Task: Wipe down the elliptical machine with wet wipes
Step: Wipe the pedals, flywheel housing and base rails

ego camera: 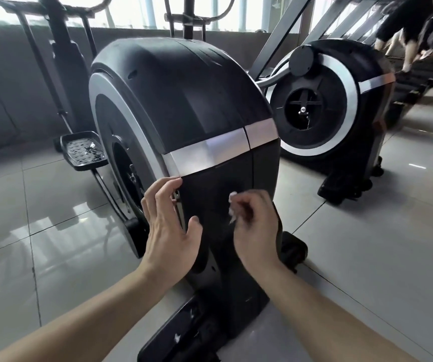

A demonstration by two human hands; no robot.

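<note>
The elliptical machine [184, 100] fills the middle of the view, a black rounded housing with a silver band across it. My right hand [254, 220] grips a crumpled white wet wipe [232, 205] against the dark panel below the band; the hand is blurred. My left hand [168, 226] lies with straight fingers on the housing's left edge, fingertips just under the silver band. Only small bits of the wipe show beyond my fingers.
A black pedal [83, 150] sticks out at the left. A second elliptical [322, 100] stands at the right, and a person [413, 24] moves on a machine at the top right. Glossy grey floor tiles [366, 244] surround the base.
</note>
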